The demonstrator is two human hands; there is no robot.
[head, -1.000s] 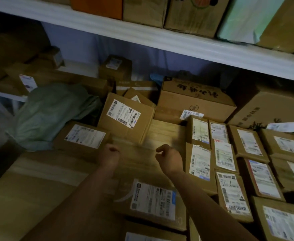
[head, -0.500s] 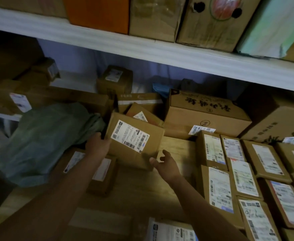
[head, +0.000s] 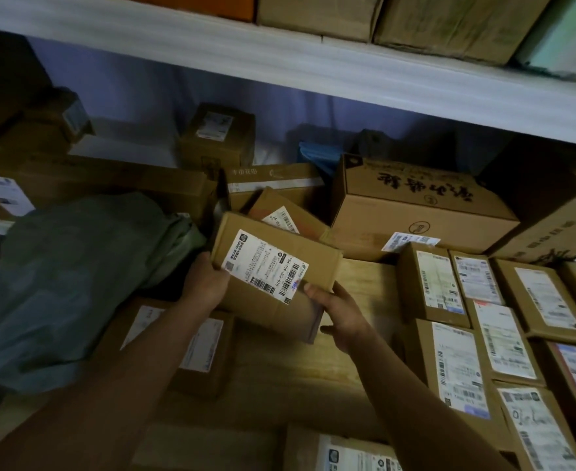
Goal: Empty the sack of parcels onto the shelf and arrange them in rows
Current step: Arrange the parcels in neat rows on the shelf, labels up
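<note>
With rows of labelled parcels already lined up at the frame's right, both the left hand and right hand grip a cardboard parcel mid-frame, while loose boxes beside the green sack remain unsorted.

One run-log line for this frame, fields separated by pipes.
left hand grips box's left edge | right hand grips its lower right corner | labelled box tilted | green sack left | rows right

Tilted labelled cardboard parcel beside slumped green sack
</note>
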